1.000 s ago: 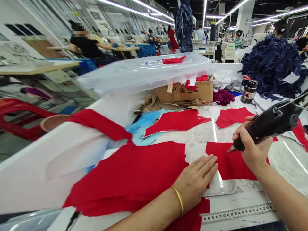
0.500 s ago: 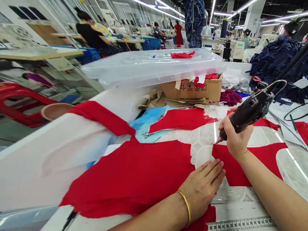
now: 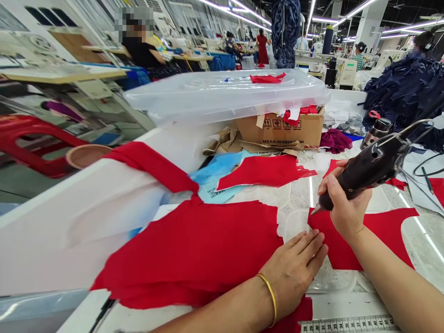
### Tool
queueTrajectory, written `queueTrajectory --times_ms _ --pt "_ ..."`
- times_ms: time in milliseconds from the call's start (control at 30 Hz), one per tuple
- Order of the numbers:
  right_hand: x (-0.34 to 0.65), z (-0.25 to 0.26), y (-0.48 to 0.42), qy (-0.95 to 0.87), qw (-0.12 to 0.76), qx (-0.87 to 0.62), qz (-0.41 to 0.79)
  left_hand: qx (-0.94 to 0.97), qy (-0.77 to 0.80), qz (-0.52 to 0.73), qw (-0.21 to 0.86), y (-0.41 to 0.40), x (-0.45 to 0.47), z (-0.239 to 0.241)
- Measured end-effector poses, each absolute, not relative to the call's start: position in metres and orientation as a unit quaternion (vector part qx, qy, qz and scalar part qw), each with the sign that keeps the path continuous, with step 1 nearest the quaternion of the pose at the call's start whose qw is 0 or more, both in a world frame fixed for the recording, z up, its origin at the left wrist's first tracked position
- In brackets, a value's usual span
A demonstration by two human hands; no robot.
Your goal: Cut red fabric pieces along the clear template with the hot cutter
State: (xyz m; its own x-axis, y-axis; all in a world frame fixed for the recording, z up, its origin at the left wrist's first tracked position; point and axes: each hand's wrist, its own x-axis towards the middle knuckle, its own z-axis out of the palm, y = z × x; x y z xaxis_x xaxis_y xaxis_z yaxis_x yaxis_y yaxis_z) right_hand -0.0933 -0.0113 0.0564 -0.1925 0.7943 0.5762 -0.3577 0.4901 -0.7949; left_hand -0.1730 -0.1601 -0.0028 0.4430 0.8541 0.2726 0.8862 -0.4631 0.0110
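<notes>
My right hand [image 3: 350, 208] is wrapped around a black handheld power tool [image 3: 360, 173] with a pointed metal tip. The tip is at the upper left corner of a flat red fabric piece [image 3: 378, 236]. My left hand [image 3: 294, 259] lies flat, fingers stretched out and close together, with the fingertips by that piece's left edge. A gold bangle [image 3: 268, 296] circles the left wrist. To the left spreads a larger pile of red fabric [image 3: 194, 249], partly under my left forearm. Whether the tip presses into the cloth, I cannot tell.
Behind the cloth stand a cardboard box [image 3: 282, 129] and a clear plastic lid [image 3: 225, 95]. A measuring tape [image 3: 347, 324] runs along the front edge. Dark blue strips [image 3: 402, 92] are heaped at the right. Another red piece [image 3: 267, 171] lies ahead, and people sit at machines beyond.
The tool's tip has shifted slightly down along the fabric's left corner, and my right hand has moved a little with it. My left hand keeps its place; the view has shifted slightly.
</notes>
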Motion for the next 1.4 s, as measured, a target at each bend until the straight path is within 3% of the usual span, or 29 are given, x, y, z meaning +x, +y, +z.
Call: queueTrajectory --times_ms 567,867,1100,1400 --pt "-0.068 0.072 -0.037 -0.578 0.607 -0.157 0.522 -0.801 -0.547 -0.209 0.124 -0.161 -0.175 0.004" --pt "-0.063 0.063 -0.039 -0.576 0.605 -0.164 0.524 -0.769 -0.604 -0.203 0.058 -0.160 -0.179 0.007" --pt "-0.044 0.071 -0.047 -0.579 0.591 -0.140 0.544 -0.756 -0.633 -0.162 0.033 -0.158 -0.175 -0.012" --pt "-0.034 0.068 -0.055 -0.593 0.581 -0.157 0.534 -0.770 -0.612 -0.173 0.036 -0.161 -0.179 0.002"
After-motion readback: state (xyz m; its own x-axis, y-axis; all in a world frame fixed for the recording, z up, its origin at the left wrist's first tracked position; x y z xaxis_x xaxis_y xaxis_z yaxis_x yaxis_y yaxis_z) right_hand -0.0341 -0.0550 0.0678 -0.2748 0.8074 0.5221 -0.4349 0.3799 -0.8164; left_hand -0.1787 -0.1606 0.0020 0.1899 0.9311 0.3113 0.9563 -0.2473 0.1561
